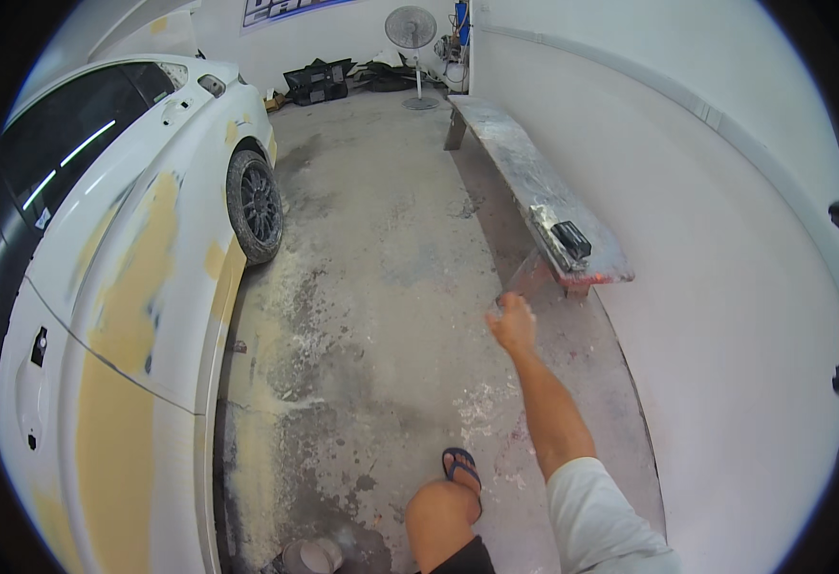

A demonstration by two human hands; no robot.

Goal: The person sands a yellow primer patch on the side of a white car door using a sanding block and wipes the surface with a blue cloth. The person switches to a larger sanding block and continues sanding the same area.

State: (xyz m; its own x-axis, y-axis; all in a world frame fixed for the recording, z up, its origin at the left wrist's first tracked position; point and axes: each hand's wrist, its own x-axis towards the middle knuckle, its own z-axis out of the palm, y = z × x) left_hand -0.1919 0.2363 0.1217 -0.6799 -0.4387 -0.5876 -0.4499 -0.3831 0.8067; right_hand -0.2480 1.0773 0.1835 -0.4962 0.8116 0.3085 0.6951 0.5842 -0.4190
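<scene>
A white car (190, 306) is standing left; my right hand (512, 323) is hovering near a surface (507, 143).
I cannot tell whether it, or my unseen left hand, is gripping anything; a black block (570, 239) is lying on the surface's near end.

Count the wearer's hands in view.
1: the right hand, just below the near end of the bench in the picture. The left hand is not in view.
</scene>
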